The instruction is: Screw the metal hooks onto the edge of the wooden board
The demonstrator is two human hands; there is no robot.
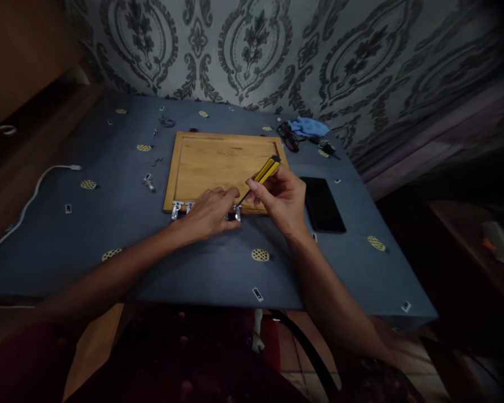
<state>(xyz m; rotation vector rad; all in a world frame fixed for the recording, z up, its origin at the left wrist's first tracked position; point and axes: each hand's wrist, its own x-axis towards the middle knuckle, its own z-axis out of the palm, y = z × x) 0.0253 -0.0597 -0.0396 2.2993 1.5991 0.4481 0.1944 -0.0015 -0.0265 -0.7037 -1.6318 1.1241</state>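
Note:
A wooden panel (229, 159) with a raised frame lies flat on the cloth-covered table. Metal hinges (176, 209) sit along its near edge. My left hand (212, 212) is closed over that edge, thumb below and fingers above, holding a metal hinge (237, 215) at its right side. In my right hand (283, 198) is a yellow and black screwdriver (267, 169), gripped by its handle and tilted. Its thin shaft slants down-left to the hinge by my left fingertips; the exact contact of the tip is too small to make out.
A dark tablet or phone (324, 205) lies right of the panel. Glasses (289, 137), a blue cloth (308, 127) and keys or a small black item (327, 147) are at the back right. Loose small hardware (150, 183) and a white cable (37, 184) lie left.

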